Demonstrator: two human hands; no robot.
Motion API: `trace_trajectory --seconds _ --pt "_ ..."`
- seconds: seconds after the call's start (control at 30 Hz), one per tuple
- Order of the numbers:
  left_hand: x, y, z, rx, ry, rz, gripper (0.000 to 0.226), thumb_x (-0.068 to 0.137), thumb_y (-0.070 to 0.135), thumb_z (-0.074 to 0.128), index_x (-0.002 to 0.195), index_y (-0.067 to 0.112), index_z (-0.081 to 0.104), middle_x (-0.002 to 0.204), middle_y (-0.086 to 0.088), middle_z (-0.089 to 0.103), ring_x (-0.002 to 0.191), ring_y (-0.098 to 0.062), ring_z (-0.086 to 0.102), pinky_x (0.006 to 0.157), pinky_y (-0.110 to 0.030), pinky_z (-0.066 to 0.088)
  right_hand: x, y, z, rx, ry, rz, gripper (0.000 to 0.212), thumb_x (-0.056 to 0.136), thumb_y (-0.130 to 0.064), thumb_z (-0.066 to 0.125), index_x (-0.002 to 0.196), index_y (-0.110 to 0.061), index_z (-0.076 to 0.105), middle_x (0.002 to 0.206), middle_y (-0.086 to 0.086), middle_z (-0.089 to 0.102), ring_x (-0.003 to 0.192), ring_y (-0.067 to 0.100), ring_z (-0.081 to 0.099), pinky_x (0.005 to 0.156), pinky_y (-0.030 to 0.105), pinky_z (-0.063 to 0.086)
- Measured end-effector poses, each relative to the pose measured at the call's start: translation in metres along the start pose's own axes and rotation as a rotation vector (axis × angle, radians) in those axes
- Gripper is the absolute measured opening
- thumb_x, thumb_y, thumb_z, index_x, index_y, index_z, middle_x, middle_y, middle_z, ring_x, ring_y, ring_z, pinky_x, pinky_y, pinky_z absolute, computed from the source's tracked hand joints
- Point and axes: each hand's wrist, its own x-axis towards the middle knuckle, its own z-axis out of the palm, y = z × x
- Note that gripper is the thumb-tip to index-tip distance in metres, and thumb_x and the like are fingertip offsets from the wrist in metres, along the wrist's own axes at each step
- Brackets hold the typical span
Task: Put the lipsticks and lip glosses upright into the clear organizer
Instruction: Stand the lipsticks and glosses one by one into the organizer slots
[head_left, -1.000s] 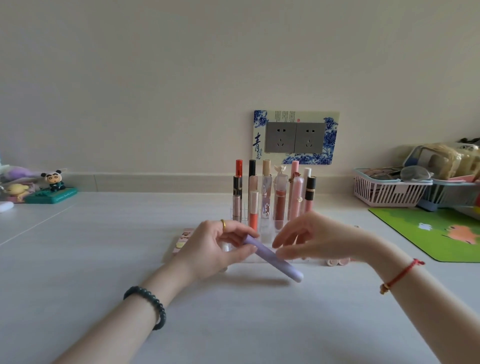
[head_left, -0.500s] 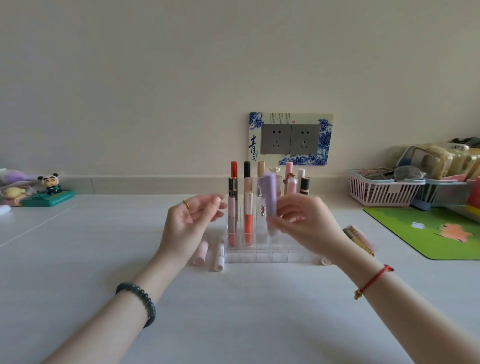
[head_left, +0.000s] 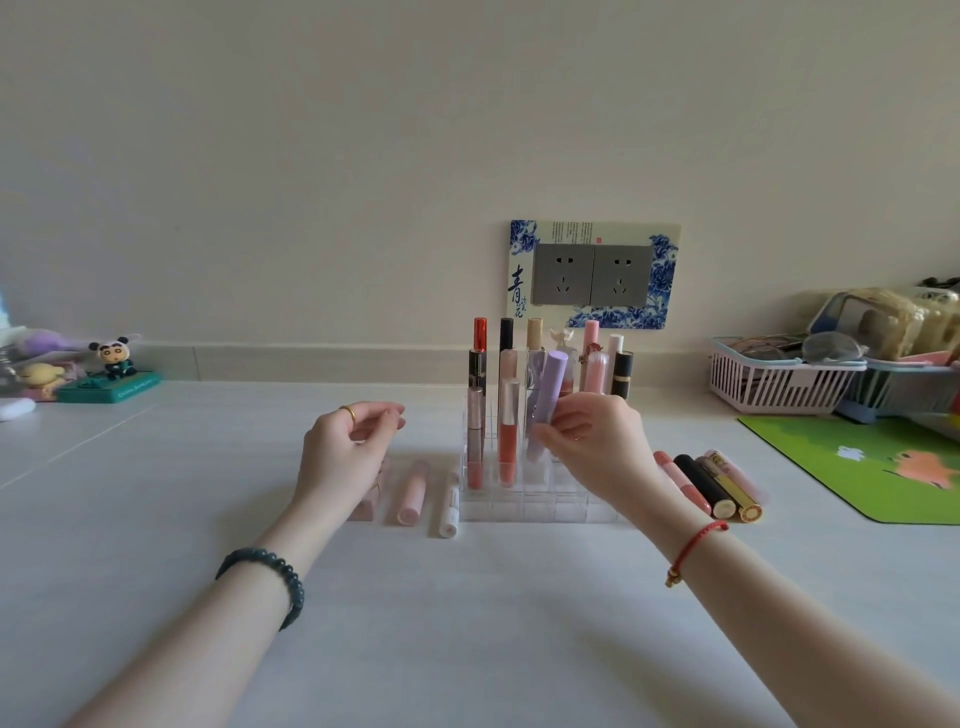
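Observation:
The clear organizer (head_left: 535, 506) stands mid-table, with several lipsticks and glosses upright in its back rows. My right hand (head_left: 597, 447) pinches a lilac tube (head_left: 548, 392), nearly upright and leaning a little right, its lower end down in a middle cell. My left hand (head_left: 345, 449) hovers left of the organizer, fingers loosely curled and holding nothing. On the table to the left lie a pink tube (head_left: 413, 491), a white tube (head_left: 450, 512) and a pale pink one (head_left: 371, 493) partly behind my wrist. Right of the organizer lie several more, among them a black and gold lipstick (head_left: 719, 486).
A green mat (head_left: 878, 467) lies at the right, with a pink basket (head_left: 774, 384) and clutter behind it. A panda figure on a green base (head_left: 111, 371) and toys sit far left. Wall sockets (head_left: 592, 275) are behind the organizer.
The lilac tube went from both hands, lying slanted low in front, to my right hand alone, turned upright and lowered into the organizer. My left hand let go and drew back left.

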Motion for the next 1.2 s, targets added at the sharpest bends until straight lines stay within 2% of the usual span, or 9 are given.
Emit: trace_trajectory --seconds 0.13,0.27,0.63,0.73,0.83,0.9,0.97,1.1,1.2 --pt "0.004 -0.004 -0.001 0.003 0.028 0.001 0.013 0.089 0.020 0.054 0.091 0.018 0.066 0.083 0.012 0.066 0.056 0.015 0.055 0.045 -0.007 0.043 -0.001 0.003 0.003 -0.042 -0.023 0.008 0.014 0.080 -0.014 0.065 0.090 -0.007 0.071 0.083 0.005 0.072 0.069 0.012 0.065 0.068 0.019 0.054" --pt "0.006 -0.007 -0.002 0.013 0.020 0.002 0.012 0.089 0.020 0.054 0.088 0.021 0.066 0.083 0.010 0.067 0.061 0.019 0.055 0.043 -0.003 0.039 -0.003 0.005 0.006 -0.066 -0.035 0.021 0.017 0.080 -0.017 0.065 0.093 -0.008 0.071 0.079 -0.004 0.064 0.059 -0.005 0.050 0.051 -0.002 0.040" --pt "0.006 -0.009 -0.001 0.003 0.006 -0.025 0.014 0.089 0.020 0.053 0.092 0.020 0.066 0.085 0.010 0.067 0.053 0.013 0.055 0.040 -0.005 0.039 -0.003 0.013 0.014 -0.148 -0.035 0.021 0.020 0.078 -0.025 0.067 0.093 -0.012 0.071 0.087 0.003 0.070 0.072 0.008 0.056 0.059 0.009 0.040" --pt "0.006 -0.008 -0.001 0.004 0.005 -0.020 0.013 0.089 0.020 0.053 0.091 0.020 0.066 0.084 0.011 0.067 0.055 0.014 0.055 0.042 -0.003 0.039 -0.005 0.013 0.014 -0.168 -0.048 0.018 0.022 0.079 -0.025 0.066 0.096 -0.012 0.071 0.089 0.001 0.068 0.073 0.007 0.053 0.058 0.008 0.039" --pt "0.006 -0.007 -0.001 0.008 0.007 -0.011 0.013 0.089 0.020 0.053 0.089 0.020 0.066 0.083 0.011 0.066 0.060 0.015 0.056 0.043 -0.003 0.039 -0.005 0.013 0.015 -0.179 -0.046 0.022 0.023 0.079 -0.026 0.066 0.096 -0.012 0.071 0.091 0.002 0.069 0.077 0.010 0.054 0.066 0.017 0.045" --pt "0.006 -0.007 -0.001 0.006 0.007 -0.008 0.013 0.089 0.019 0.053 0.088 0.020 0.066 0.083 0.011 0.066 0.065 0.006 0.059 0.043 -0.002 0.039 -0.005 0.014 0.015 -0.180 -0.042 0.025 0.022 0.079 -0.027 0.066 0.095 -0.012 0.071 0.090 0.002 0.069 0.077 0.011 0.054 0.069 0.021 0.046" --pt "0.006 -0.007 -0.002 0.008 0.007 -0.005 0.013 0.089 0.019 0.053 0.088 0.020 0.066 0.084 0.010 0.067 0.068 0.000 0.059 0.045 -0.002 0.040 -0.004 0.015 0.015 -0.187 -0.040 0.026 0.023 0.079 -0.028 0.066 0.094 -0.012 0.071 0.090 0.003 0.069 0.077 0.011 0.054 0.069 0.022 0.046" --pt "0.006 -0.007 -0.002 0.013 0.004 -0.005 0.013 0.089 0.019 0.053 0.089 0.021 0.066 0.083 0.010 0.067 0.056 0.012 0.056 0.043 -0.002 0.040 -0.003 0.016 0.016 -0.195 -0.049 0.034 0.025 0.079 -0.029 0.066 0.095 -0.011 0.071 0.091 0.003 0.069 0.076 0.009 0.053 0.064 0.017 0.040" --pt "0.006 -0.007 -0.002 0.021 0.003 -0.003 0.013 0.090 0.020 0.053 0.089 0.020 0.066 0.084 0.010 0.067 0.057 0.008 0.057 0.042 -0.002 0.040 -0.003 0.016 0.016 -0.198 -0.058 0.038 0.025 0.079 -0.029 0.066 0.095 -0.010 0.070 0.093 0.004 0.069 0.076 0.008 0.053 0.060 0.013 0.039"
